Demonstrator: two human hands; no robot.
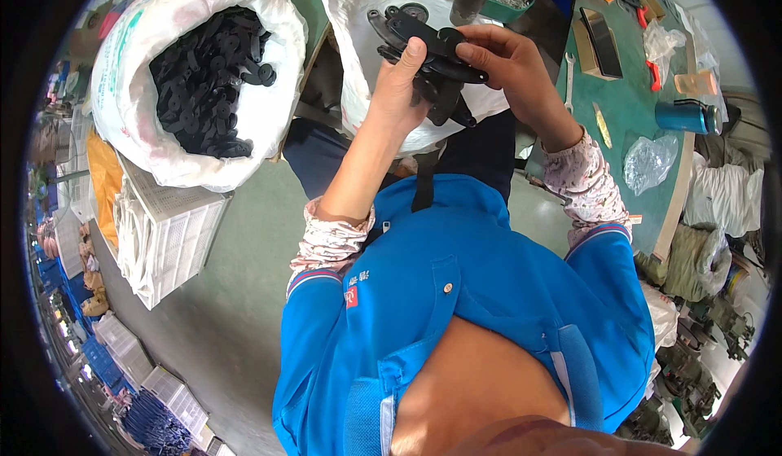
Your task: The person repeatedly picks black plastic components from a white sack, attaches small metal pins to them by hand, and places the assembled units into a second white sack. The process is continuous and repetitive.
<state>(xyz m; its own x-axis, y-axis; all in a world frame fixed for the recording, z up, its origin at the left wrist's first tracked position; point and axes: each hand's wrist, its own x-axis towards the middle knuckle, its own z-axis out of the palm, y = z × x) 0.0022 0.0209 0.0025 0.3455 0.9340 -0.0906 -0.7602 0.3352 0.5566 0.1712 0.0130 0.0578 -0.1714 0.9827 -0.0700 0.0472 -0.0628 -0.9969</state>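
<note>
My left hand [397, 89] is closed around a bunch of flat black plastic parts [423, 39], long pieces with rounded ends, its thumb pressed on top. From the right, my right hand [515, 67] grips the end of one black part [450, 42] in the same bunch between thumb and fingers. Both hands are over an open white plastic bag [349, 73] between my knees. A few more black pieces show past my fingers near the bag's far side. How many pieces I hold is hidden by overlap.
At left, a large white bag [281, 49] with a heap of black parts [191, 89] rests on a white crate [175, 236]. The green bench on the right carries a wrench [569, 81], a phone [600, 42] in a cardboard stand, a blue bottle [683, 116] and a clear bag [649, 163].
</note>
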